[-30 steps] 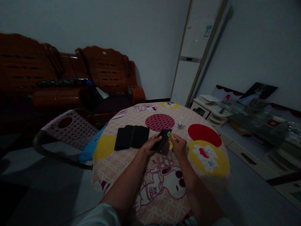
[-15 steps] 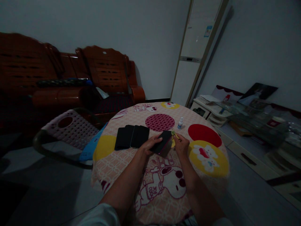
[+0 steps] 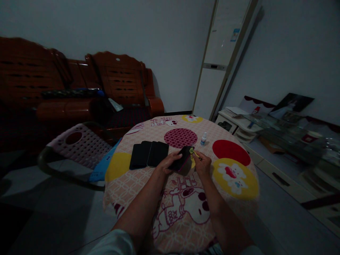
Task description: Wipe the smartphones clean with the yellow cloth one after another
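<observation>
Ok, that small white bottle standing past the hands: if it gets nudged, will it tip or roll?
The small bottle stands upright and looks narrow for its height, so a nudge would probably topple it. Its body seems round, so it may roll across the tablecloth. It looks like light plastic, likely easy to lift.

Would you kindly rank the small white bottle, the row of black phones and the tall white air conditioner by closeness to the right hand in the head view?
From the right hand:
1. Small white bottle, just beyond it.
2. Row of black phones, lying to the left.
3. Tall white air conditioner, standing against the far wall.
</observation>
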Motion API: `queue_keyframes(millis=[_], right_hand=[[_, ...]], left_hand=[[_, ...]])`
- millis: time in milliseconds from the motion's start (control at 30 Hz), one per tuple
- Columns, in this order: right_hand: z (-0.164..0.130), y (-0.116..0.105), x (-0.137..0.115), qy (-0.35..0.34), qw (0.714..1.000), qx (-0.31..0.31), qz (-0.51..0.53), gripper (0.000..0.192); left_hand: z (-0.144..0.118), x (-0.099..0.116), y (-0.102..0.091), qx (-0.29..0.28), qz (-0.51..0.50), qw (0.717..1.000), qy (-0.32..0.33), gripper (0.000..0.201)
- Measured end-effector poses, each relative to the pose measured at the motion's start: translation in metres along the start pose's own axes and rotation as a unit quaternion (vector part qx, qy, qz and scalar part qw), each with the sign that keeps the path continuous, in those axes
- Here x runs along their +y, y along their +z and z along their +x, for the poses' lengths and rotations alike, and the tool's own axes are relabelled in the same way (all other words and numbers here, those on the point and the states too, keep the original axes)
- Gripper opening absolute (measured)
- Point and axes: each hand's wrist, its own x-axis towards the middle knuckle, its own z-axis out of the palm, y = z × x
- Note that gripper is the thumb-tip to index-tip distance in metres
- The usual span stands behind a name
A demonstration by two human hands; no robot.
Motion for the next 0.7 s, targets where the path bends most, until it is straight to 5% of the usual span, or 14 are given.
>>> queue_keyframes(millis=[300, 700], right_hand=[[0.007, -0.008, 0.003, 0.027, 0.997, 0.062, -0.028, 0.035], [-0.012, 0.015, 0.004, 0.029, 0.995, -0.081, 0.051, 0.027]], left_hand=[[-0.004, 0.001, 0.004, -0.022, 0.003, 0.999, -0.035, 0.048], [0.011, -0.008, -0.009, 0.085, -0.032, 0.995, 0.043, 0.028]])
